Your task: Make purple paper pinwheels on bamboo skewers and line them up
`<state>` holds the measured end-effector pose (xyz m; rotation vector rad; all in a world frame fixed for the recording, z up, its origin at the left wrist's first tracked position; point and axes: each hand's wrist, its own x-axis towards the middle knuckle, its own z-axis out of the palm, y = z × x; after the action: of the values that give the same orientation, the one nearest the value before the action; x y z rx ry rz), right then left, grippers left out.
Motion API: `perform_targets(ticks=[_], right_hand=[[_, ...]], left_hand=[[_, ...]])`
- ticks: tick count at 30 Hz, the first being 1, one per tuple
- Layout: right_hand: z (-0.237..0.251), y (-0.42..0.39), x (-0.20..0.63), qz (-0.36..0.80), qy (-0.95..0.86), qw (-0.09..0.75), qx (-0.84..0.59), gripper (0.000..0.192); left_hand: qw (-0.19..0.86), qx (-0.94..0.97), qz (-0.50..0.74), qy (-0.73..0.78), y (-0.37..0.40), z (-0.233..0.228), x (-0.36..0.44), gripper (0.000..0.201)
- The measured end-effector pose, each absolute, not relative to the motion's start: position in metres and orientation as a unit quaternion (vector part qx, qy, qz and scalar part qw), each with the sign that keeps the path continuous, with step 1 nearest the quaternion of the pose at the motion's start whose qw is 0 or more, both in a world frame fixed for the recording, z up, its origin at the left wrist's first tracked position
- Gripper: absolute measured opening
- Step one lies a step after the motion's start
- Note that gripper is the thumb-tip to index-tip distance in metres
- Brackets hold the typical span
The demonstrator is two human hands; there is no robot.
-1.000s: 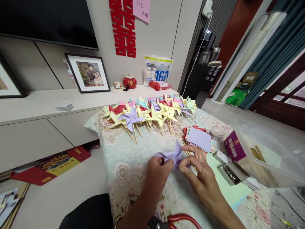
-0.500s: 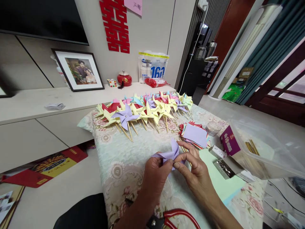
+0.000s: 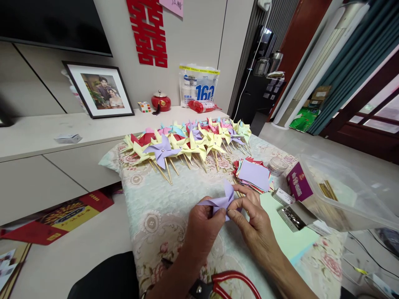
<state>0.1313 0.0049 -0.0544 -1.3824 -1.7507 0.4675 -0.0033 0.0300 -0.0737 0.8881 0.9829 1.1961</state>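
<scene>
Both hands pinch a folded purple paper pinwheel (image 3: pixel 222 200) just above the flowered tablecloth (image 3: pixel 162 207). My left hand (image 3: pixel 204 228) grips it from the left, thumb and fingers closed at its centre. My right hand (image 3: pixel 249 216) meets it from the right, fingertips pressed on the same centre. Under the right hand a thin wooden stick (image 3: pixel 238 193) shows partly. A row of finished pinwheels (image 3: pixel 187 141) on sticks lies across the far side of the table. A stack of coloured paper squares (image 3: pixel 254 175) rests just beyond my right hand.
To the right stand a clear plastic box (image 3: pixel 346 195) holding sticks, a purple carton (image 3: pixel 296 187), a small round tin (image 3: pixel 277 165) and a box of pins (image 3: pixel 293 218). Red-handled pliers (image 3: pixel 230 282) lie near the table's front edge. A long cabinet (image 3: pixel 46 141) runs behind.
My right hand's fingertips have closed in on the pinwheel's centre, meeting my left hand. The camera has shifted slightly, so the scene sits lower and left.
</scene>
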Motion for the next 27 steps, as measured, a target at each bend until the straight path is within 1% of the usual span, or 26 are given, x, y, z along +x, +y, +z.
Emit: perform_targets(ticks=[11, 21, 27], right_hand=[[-0.0536, 0.0039, 0.1301, 0.173, -0.712, 0.421, -0.535, 0.018], [-0.0533, 0.0036, 0.1296, 0.213, -0.690, 0.429, -0.543, 0.016], [-0.0546, 0.0016, 0.1267, 0.226, -0.664, 0.449, -0.553, 0.016]], left_hand=[[0.588, 0.423, 0.521, 0.451, 0.0296, -0.0790, -0.0039, 0.007], [0.562, 0.466, 0.511, 0.454, 0.0274, -0.0807, -0.0050, 0.008], [0.539, 0.478, 0.514, 0.466, 0.0247, -0.0801, -0.0049, 0.007]])
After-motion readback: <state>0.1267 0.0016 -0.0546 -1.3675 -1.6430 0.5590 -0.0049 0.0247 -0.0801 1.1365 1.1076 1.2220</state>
